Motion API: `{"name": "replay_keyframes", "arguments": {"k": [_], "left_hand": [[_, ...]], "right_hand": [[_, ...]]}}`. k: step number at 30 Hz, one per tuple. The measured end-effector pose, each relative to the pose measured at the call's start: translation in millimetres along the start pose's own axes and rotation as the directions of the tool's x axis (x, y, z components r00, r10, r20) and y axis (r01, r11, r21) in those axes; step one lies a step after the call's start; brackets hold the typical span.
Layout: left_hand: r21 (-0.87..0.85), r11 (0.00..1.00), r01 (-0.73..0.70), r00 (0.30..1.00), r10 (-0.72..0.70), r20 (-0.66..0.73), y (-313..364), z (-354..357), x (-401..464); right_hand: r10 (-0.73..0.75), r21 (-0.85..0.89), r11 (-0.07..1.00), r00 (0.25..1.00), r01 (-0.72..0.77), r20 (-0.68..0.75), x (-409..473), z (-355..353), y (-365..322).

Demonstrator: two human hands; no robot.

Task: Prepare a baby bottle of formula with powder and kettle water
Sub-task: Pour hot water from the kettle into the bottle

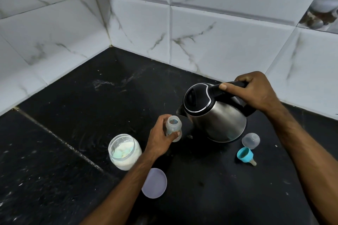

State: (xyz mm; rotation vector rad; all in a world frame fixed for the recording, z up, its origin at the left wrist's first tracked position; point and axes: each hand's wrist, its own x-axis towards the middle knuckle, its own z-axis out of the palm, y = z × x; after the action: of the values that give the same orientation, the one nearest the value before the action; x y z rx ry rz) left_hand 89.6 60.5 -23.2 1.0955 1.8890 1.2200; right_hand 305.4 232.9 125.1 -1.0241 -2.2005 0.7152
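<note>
My left hand [159, 137] grips an open, clear baby bottle [173, 126] standing upright on the black counter. My right hand [250, 91] holds the black handle of a steel kettle [217, 115], which is tilted with its spout just right of the bottle's mouth. No stream of water shows. An open jar of white powder [124, 151], with a pale scoop inside, stands left of my left hand.
The jar's lavender lid [154, 182] lies flat near my left forearm. A clear bottle cap [251, 139] and a blue collar with teat [246, 155] lie right of the kettle. White tiled walls meet in a corner behind the counter [91, 115].
</note>
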Motion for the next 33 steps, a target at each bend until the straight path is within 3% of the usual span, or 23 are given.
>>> {"name": "replay_keyframes", "arguments": {"k": [33], "left_hand": [[0.024,1.000,0.015,0.998,-0.017,0.066,9.4,6.4,2.7]], "right_hand": [[0.025,-0.101,0.995,0.999,-0.022,0.027,-5.7,-6.3,-2.4]]}}
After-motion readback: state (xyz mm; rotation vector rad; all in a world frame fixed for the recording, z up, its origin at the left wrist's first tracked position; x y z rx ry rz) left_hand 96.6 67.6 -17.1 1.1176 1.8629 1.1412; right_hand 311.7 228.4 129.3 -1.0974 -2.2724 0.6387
